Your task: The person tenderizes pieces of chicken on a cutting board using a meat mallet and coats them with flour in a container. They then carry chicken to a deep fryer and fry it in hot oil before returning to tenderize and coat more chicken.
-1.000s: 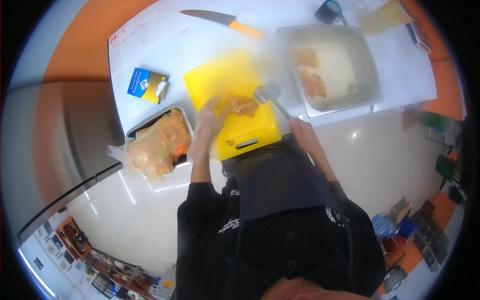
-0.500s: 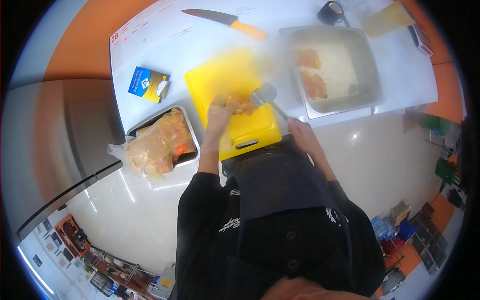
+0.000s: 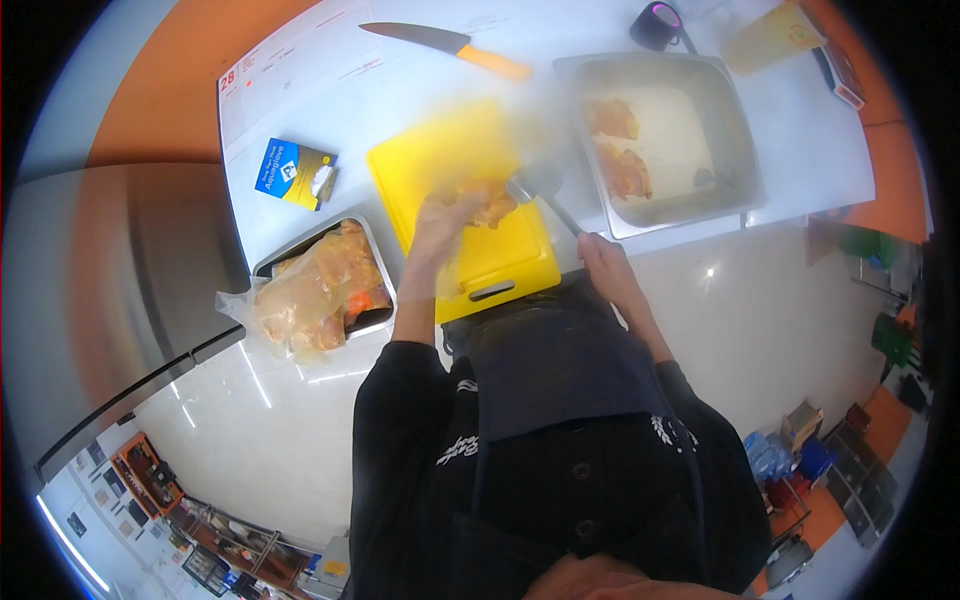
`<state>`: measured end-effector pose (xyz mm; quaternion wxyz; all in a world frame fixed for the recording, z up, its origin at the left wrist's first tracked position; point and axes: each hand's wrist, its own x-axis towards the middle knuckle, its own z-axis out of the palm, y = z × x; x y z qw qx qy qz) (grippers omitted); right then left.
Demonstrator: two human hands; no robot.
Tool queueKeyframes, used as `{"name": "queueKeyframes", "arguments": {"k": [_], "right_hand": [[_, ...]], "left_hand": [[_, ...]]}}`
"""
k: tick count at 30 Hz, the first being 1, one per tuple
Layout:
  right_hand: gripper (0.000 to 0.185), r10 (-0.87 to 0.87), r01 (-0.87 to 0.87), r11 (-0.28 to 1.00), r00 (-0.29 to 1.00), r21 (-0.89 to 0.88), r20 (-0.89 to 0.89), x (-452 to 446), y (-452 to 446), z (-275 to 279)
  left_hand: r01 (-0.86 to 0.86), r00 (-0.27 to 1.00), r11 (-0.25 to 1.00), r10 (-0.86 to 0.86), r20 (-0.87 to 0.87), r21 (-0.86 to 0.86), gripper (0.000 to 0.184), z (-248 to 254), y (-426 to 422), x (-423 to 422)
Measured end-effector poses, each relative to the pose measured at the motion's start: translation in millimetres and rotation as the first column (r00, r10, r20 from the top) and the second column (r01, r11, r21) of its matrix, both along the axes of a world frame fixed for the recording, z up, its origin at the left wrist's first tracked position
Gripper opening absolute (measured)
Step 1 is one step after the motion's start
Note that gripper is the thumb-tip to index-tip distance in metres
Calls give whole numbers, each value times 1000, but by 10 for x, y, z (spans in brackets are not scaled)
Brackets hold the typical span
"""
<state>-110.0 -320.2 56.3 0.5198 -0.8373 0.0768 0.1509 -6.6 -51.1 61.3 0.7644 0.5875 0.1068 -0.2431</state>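
Note:
A yellow cutting board (image 3: 503,258) lies at the front edge of the table, with a piece of raw meat (image 3: 490,205) on it. My left hand (image 3: 440,222), in a clear glove, is on the left end of the meat, its fingers pressed on it. My right hand (image 3: 602,256) is closed round the handle of a metal meat mallet (image 3: 562,213). The mallet's head is at the right end of the meat, over the board. Haze blurs the board's upper right part.
Left of the board, a metal tray (image 3: 388,318) holds a plastic bag of meat (image 3: 310,295). Behind it is a blue and yellow box (image 3: 295,173). A knife (image 3: 440,42) lies at the back. At right, a metal pan (image 3: 745,150) holds two meat pieces (image 3: 622,170); a round black device (image 3: 656,26) stands behind.
My left hand has moved in onto the left part of the meat. The mallet's head has tilted and shifted slightly, while my right hand keeps its hold on the handle.

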Motion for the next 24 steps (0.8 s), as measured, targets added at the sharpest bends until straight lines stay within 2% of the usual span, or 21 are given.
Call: {"name": "queueKeyframes", "arguments": {"k": [1,3,5,9,12,14,16,18,21,22,24], "right_hand": [[48,-6,6,1000,1000,1,-13,-4,-6,-8],[48,11,-12,999,1000,-31,-14,-25,-13,-41],[49,21,-21,999,1000,-41,-21,-29,-11,-45],[50,58,-60,997,996,-43,-66,-37,40,11],[51,68,-72,996,995,-50,-74,-32,56,33],[51,60,-63,997,996,-55,-61,-27,39,26],[51,49,-51,997,998,-61,-47,-41,23,-22],[51,26,-27,999,999,-46,-28,-47,2,-69],[50,8,-8,999,1000,-31,-1,-27,-8,-41],[49,2,-2,1000,1000,-29,6,-26,-18,-18],[49,-9,9,1000,1000,-15,16,-43,-35,-65]], "left_hand": [[16,999,986,-23,39,167,59,33,-1,-19],[24,991,875,-84,104,484,60,121,5,-68],[-1,994,839,-60,94,545,61,-183,73,-75],[-114,986,698,-10,169,707,56,29,-26,-129],[-76,942,312,-290,171,947,44,53,-40,-106],[13,965,709,-193,176,705,37,83,-78,-60],[86,922,687,-329,204,722,33,79,-141,-55],[24,739,231,-659,138,973,31,57,-271,-86],[38,744,96,-667,36,995,29,27,-346,10],[110,810,339,-576,113,934,26,-35,-320,36],[164,926,754,-339,163,636,26,-175,-140,68]]}}
